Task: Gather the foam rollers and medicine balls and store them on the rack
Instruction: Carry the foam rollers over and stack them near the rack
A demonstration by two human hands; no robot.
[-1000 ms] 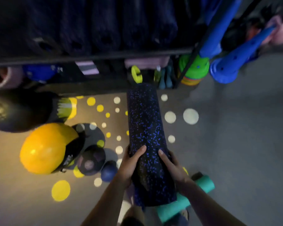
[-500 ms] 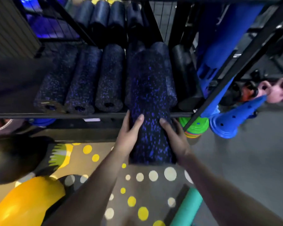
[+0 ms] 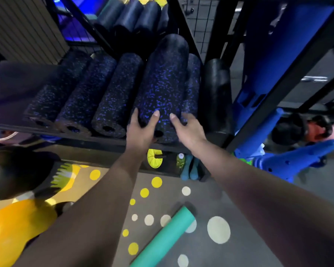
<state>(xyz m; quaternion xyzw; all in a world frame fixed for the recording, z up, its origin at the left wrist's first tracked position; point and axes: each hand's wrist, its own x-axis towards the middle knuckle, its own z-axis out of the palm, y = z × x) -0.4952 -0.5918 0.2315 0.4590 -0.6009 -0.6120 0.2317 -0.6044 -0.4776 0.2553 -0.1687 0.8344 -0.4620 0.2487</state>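
Speckled foam roller (image 3: 162,83) lies atop other rollers (image 3: 108,97) on rack shelf (image 3: 104,139) | left hand (image 3: 141,132) curled round its near end | right hand (image 3: 189,130) clasps its right side | teal foam roller (image 3: 162,237) on floor (image 3: 204,209)

Bare forearms (image 3: 108,189) lead to the bare left hand (image 3: 141,132) and right hand (image 3: 190,130), nails trimmed short.

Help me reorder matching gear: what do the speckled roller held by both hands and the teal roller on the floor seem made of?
The speckled roller looks like dense moulded foam: matte black, blue flecks, grainy surface, hollow core at its end. The teal roller looks like smoother foam, plain matte colour; a rolled mat cannot be ruled out.
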